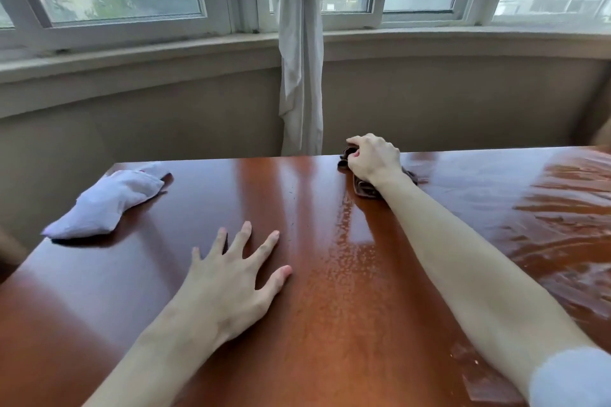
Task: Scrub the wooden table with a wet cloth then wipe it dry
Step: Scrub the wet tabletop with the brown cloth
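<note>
The reddish-brown wooden table (314, 324) fills the lower view; its right half glistens with wet streaks and droplets, its left half looks dry. My right hand (375, 158) reaches to the far edge and grips a dark brown cloth (363, 190), most of it hidden under the hand. My left hand (231, 277) rests flat on the table near the middle, fingers spread. A white cloth (105, 203) lies bunched on the far left of the table, apart from both hands.
Beyond the far table edge stands a beige wall under a window sill (132, 56). A knotted pale curtain (301, 59) hangs down behind the table's middle. The table's left edge runs diagonally at the lower left.
</note>
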Demonstrator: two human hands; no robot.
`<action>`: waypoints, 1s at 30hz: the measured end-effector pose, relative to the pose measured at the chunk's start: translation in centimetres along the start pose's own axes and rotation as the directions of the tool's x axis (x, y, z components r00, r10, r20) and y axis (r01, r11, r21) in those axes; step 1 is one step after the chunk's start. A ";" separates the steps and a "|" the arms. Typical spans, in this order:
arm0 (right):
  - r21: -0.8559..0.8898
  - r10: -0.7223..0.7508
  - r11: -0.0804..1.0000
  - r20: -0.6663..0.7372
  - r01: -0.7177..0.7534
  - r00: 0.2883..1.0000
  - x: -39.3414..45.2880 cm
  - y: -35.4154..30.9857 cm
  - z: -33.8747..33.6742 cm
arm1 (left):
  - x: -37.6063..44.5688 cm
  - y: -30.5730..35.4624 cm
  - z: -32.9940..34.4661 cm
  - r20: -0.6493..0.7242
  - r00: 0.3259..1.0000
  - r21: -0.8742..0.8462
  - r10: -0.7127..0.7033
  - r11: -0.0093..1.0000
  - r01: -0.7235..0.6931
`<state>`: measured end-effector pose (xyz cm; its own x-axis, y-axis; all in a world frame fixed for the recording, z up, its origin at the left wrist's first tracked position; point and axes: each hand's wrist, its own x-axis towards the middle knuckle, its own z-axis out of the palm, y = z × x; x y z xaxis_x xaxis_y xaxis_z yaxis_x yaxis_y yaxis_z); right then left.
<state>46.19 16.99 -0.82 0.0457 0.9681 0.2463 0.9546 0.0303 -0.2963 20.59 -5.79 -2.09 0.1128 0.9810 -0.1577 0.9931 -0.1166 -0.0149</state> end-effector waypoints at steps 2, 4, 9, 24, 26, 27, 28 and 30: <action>-0.011 -0.009 1.000 0.026 0.009 1.000 0.5 -0.4 0.1 | 0.0 0.0 -0.2 0.005 1.000 0.001 -0.003 1.000 0.003; -0.020 -0.022 1.000 0.058 0.023 0.998 -0.7 -0.4 -0.3 | 0.3 0.0 -0.6 0.027 1.000 -0.015 -0.005 1.000 0.006; -0.034 -0.052 0.998 0.031 0.054 0.998 -12.5 -1.6 -4.8 | -3.1 0.7 -1.1 -0.016 0.999 -0.029 0.040 0.999 -0.040; 0.106 -0.267 0.959 0.036 0.262 0.963 -31.0 -5.4 -5.3 | -0.7 -0.1 -0.7 -0.029 1.000 -0.063 0.002 0.998 -0.003; 0.103 -0.247 0.965 0.033 0.242 0.968 -28.1 -5.2 -4.8 | -0.6 -0.1 -0.5 -0.040 0.999 -0.052 0.002 0.999 -0.004; 0.099 -0.233 0.968 0.034 0.229 0.972 -26.2 -5.0 -4.4 | -0.6 0.0 -0.4 -0.041 0.999 -0.053 0.005 0.999 -0.007; 0.092 -0.219 0.972 0.037 0.215 0.975 -24.2 -4.8 -4.0 | -0.6 -0.1 -0.3 -0.043 0.999 -0.054 0.006 0.999 -0.009; 0.069 -0.181 0.982 0.037 0.178 0.983 -19.9 -4.4 -3.2 | -0.5 -0.1 0.2 -0.066 0.998 -0.035 0.013 0.999 -0.015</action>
<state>42.08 -3.20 -1.44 -0.1389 0.9552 0.2612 0.9248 0.2194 -0.3107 20.40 -6.27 -2.20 0.1274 0.9875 -0.0925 0.9918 -0.1259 0.0218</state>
